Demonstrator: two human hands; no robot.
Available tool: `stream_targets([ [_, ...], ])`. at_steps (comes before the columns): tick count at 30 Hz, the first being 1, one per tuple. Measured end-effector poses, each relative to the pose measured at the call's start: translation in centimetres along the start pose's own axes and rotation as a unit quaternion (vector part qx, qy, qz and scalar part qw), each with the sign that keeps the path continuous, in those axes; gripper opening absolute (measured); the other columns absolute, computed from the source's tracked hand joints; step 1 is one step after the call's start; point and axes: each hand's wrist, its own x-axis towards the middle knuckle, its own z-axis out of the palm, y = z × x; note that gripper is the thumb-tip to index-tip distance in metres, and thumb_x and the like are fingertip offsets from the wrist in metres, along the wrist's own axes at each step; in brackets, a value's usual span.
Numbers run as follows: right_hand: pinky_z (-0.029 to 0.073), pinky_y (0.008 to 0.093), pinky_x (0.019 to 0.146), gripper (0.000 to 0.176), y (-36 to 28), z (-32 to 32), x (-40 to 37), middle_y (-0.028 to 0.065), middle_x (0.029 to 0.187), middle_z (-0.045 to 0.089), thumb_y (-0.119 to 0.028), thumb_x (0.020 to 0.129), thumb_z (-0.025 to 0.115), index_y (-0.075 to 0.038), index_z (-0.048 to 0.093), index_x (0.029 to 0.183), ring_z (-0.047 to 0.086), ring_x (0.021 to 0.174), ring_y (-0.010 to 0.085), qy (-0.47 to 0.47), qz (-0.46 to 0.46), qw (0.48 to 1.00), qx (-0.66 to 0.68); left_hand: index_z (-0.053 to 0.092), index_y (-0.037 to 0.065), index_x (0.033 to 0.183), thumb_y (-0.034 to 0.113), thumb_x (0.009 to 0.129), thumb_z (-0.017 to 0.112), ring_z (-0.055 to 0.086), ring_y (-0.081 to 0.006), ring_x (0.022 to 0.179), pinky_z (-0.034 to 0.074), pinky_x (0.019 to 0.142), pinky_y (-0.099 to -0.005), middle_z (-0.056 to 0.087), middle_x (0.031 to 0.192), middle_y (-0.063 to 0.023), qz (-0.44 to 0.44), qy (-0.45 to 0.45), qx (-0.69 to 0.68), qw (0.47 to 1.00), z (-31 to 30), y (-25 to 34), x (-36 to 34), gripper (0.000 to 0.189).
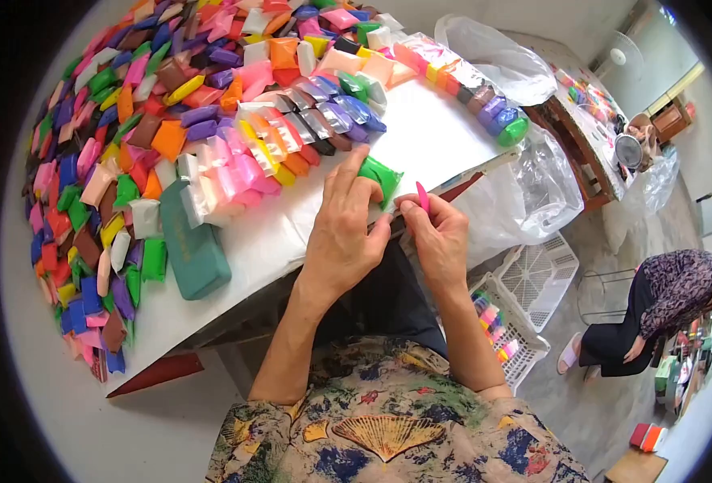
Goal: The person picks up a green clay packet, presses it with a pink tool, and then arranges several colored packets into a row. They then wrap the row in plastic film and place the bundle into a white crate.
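My left hand [341, 232] is closed on a small green packet [382, 179], fingers along its left side and thumb by its lower edge. Close beside it, my right hand [435, 241] pinches a thin pink plastic stick [422, 196], whose tip points up; its lower part is hidden in the fingers. Just beyond my left hand lie overlapping rows of clear-wrapped packets [291, 133] in pink, yellow, orange, black and purple. A dark green box [196, 245] sits left of these rows.
A large heap of loose coloured packets [130, 153] covers the left of the white table [247, 262]. A wrapped strip of coloured packets [465, 84] lies toward the far edge, near clear plastic bags [533, 189]. White plastic baskets [537, 278] stand below. A person [670, 306] bends at the right.
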Motion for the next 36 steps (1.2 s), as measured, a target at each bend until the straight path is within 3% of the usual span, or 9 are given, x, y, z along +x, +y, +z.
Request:
stream_targets([
  [14,0.045,0.0256,0.056,0.022,0.7,1.1,0.7,0.0052,0.067,0.065,-0.015,0.084,0.070,0.007,0.068,0.084,0.055,0.062,0.0080,0.031,-0.030,0.994,-0.097,0.052,-0.001,0.096,-0.002,0.075,0.066,0.040,-0.0445,0.134,0.035,0.109,-0.0475,0.040,0.145,-0.0256,0.018,0.010,-0.006,1.000,-0.1,-0.3,-0.1,0.025],
  [17,0.044,0.0254,0.055,0.021,0.6,1.3,0.6,0.0033,0.067,0.063,-0.014,0.083,0.070,0.007,0.067,0.082,0.054,0.061,0.0076,0.041,-0.027,0.995,-0.092,0.051,0.000,0.102,-0.003,0.075,0.067,0.041,-0.0444,0.133,0.036,0.108,-0.0463,0.041,0.144,-0.0258,0.022,0.009,-0.006,1.000,-0.3,-0.3,-0.1,0.031],
  [23,0.038,0.0219,0.051,0.016,0.4,1.1,-0.1,-0.0045,0.066,0.056,-0.012,0.088,0.067,0.002,0.063,0.081,0.046,0.059,0.0026,0.027,-0.006,0.999,-0.032,0.042,0.000,0.133,-0.001,0.084,0.066,0.052,-0.0264,0.125,0.049,0.095,-0.0348,0.048,0.137,-0.0184,-0.012,0.062,-0.155,0.986,-0.6,-0.8,0.0,0.055],
  [26,0.036,0.0206,0.051,0.014,-0.3,1.1,-0.5,-0.0053,0.068,0.055,-0.011,0.090,0.066,0.001,0.062,0.083,0.044,0.060,0.0012,0.015,-0.023,1.000,-0.008,0.038,0.001,0.138,0.003,0.090,0.065,0.058,-0.0178,0.114,0.052,0.089,-0.0306,0.053,0.130,-0.0126,-0.075,0.011,-0.238,0.968,-0.9,-1.2,0.0,0.055],
  [29,0.036,0.0199,0.052,0.013,0.2,1.3,-0.5,-0.0053,0.068,0.055,-0.011,0.090,0.066,0.000,0.062,0.083,0.045,0.061,0.0009,0.014,-0.070,0.997,-0.010,0.038,0.001,0.139,0.004,0.093,0.062,0.061,-0.0153,0.103,0.053,0.086,-0.0290,0.055,0.122,-0.0094,-0.100,-0.008,-0.289,0.952,-1.4,-0.6,0.2,0.052],
  [32,0.033,0.0194,0.051,0.013,-0.3,1.1,-0.5,-0.0058,0.068,0.054,-0.012,0.090,0.065,-0.001,0.063,0.084,0.044,0.060,0.0008,-0.027,-0.019,0.999,0.031,0.039,0.001,0.138,0.002,0.093,0.061,0.060,-0.0140,0.099,0.054,0.083,-0.0281,0.055,0.120,-0.0093,-0.146,-0.028,-0.391,0.908,-2.1,-0.3,0.4,0.049],
  [36,0.030,0.0190,0.050,0.014,-0.4,0.9,-0.4,-0.0064,0.069,0.053,-0.014,0.091,0.064,0.000,0.066,0.089,0.043,0.059,0.0008,-0.063,0.053,0.988,0.130,0.043,0.002,0.133,0.002,0.094,0.060,0.060,-0.0129,0.098,0.055,0.080,-0.0265,0.055,0.114,-0.0081,-0.137,-0.002,-0.387,0.912,-1.9,-0.5,0.4,0.043],
])
